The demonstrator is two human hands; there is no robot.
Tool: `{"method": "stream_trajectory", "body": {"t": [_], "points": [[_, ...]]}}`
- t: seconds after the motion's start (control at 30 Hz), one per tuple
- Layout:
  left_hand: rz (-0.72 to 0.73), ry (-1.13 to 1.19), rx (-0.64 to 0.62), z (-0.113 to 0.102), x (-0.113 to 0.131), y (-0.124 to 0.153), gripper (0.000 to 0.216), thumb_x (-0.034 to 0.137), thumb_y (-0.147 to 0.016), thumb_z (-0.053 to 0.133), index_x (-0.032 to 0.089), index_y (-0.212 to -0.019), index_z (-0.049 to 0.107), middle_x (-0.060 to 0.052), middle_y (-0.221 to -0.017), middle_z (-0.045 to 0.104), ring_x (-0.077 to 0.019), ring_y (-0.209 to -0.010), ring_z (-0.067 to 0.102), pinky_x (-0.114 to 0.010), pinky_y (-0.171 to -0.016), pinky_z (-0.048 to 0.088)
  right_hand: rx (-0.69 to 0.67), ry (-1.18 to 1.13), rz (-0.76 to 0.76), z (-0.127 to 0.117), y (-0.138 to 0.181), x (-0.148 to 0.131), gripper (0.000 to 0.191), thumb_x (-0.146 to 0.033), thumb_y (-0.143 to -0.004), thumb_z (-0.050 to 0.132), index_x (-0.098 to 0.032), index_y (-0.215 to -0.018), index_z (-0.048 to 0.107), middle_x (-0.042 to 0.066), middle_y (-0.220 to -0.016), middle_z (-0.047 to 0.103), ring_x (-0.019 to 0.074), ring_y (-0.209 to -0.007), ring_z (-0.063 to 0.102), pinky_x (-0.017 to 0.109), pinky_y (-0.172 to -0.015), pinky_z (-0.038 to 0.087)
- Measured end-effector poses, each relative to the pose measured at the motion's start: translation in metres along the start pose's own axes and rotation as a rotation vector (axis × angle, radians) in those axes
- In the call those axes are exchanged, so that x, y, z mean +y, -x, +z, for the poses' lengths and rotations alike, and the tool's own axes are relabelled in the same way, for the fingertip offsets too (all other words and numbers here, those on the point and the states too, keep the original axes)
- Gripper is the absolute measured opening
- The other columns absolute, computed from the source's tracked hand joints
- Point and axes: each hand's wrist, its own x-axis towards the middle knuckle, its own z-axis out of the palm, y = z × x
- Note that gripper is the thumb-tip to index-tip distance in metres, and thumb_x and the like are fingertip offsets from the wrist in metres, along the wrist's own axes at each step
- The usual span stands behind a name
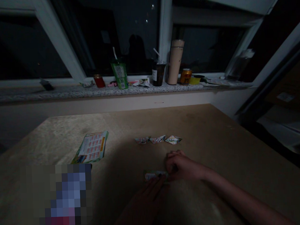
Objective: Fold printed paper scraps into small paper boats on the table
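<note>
A small printed sheet of paper [149, 176] lies on the table in front of me, partly covered by my hands. My left hand [152, 191] rests on it, its fingers stretched out flat. Beside the paper's right end is my right hand [180, 165], with the fingers curled in; whatever they pinch is hidden in the dim light. Farther back, three small folded paper pieces stand in a row: a left one [142, 140], a middle one [157, 139] and a right one [173, 139].
A stack of printed leaflets [92, 145] lies on the brown table [202, 130] to the left. A blurred-out patch [66, 197] covers the near left. Along the windowsill [73, 93] stand a green cup [119, 74], a dark cup [158, 74], a tall bottle [175, 62] and a can [185, 76].
</note>
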Motion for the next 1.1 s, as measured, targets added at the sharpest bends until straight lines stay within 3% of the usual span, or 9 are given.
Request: {"method": "stream_trajectory", "body": {"t": [0.13,0.3,0.43,0.63,0.77,0.9,1.1], "points": [[0.003,-0.037,-0.046,0.004,-0.003,-0.005,0.080,0.038,-0.082,0.069,0.021,-0.147,0.026,-0.013,-0.152,0.020,-0.0337,-0.137,0.023,-0.047,-0.109,0.026,-0.101,-0.029,-0.020,-0.004,-0.011,0.004,0.013,-0.018,-0.063,0.079,-0.019,-0.065,0.066,-0.005,-0.071,0.065,0.0162,-0.079,0.061,0.035,-0.084,0.033],[-0.012,-0.041,-0.028,0.006,0.000,-0.004,0.091,0.037,-0.079,0.071,0.022,-0.149,0.015,-0.011,-0.154,0.017,-0.0329,-0.137,0.022,-0.049,-0.109,0.028,-0.240,-0.042,0.125,-0.008,-0.022,0.003,0.013,-0.024,-0.061,0.079,-0.019,-0.068,0.070,-0.002,-0.073,0.068,0.0186,-0.076,0.063,0.044,-0.093,0.030],[-0.017,-0.051,-0.036,0.004,0.003,-0.003,0.094,0.036,-0.080,0.070,0.021,-0.150,0.009,-0.011,-0.154,0.016,-0.0311,-0.138,0.022,-0.047,-0.109,0.027,-0.287,-0.017,0.161,-0.011,-0.025,0.000,0.015,-0.030,-0.061,0.078,-0.019,-0.069,0.070,-0.002,-0.076,0.070,0.0182,-0.076,0.063,0.043,-0.095,0.030],[-0.007,-0.095,-0.040,0.004,0.002,-0.005,0.082,0.042,-0.085,0.064,0.017,-0.149,0.019,-0.013,-0.153,0.019,-0.0310,-0.138,0.021,-0.046,-0.110,0.025,-0.374,-0.107,0.102,-0.016,-0.025,0.008,0.013,-0.028,-0.064,0.078,-0.018,-0.070,0.073,-0.004,-0.067,0.067,0.0131,-0.066,0.061,0.028,-0.076,0.038],[0.001,-0.100,-0.036,0.006,0.001,-0.004,0.082,0.042,-0.085,0.064,0.015,-0.148,0.020,-0.013,-0.153,0.019,-0.0314,-0.138,0.021,-0.045,-0.111,0.024,-0.350,-0.108,0.107,-0.015,-0.026,0.010,0.016,-0.030,-0.063,0.078,-0.017,-0.071,0.073,-0.003,-0.066,0.068,0.0118,-0.062,0.059,0.024,-0.066,0.037],[0.004,-0.094,-0.042,0.006,0.001,-0.004,0.083,0.040,-0.085,0.063,0.016,-0.149,0.015,-0.014,-0.153,0.018,-0.0323,-0.138,0.020,-0.048,-0.110,0.026,-0.334,-0.109,0.093,-0.013,-0.025,0.014,0.015,-0.027,-0.061,0.080,-0.018,-0.071,0.074,-0.004,-0.064,0.067,0.0113,-0.062,0.059,0.024,-0.068,0.037],[-0.014,-0.114,-0.062,0.003,0.004,-0.006,0.076,0.038,-0.087,0.060,0.013,-0.147,0.021,-0.015,-0.152,0.022,-0.0299,-0.138,0.020,-0.046,-0.110,0.025,-0.339,-0.158,0.068,-0.012,-0.023,0.022,0.016,-0.023,-0.060,0.080,-0.017,-0.072,0.073,-0.004,-0.066,0.064,0.0097,-0.062,0.056,0.021,-0.062,0.035]]}}
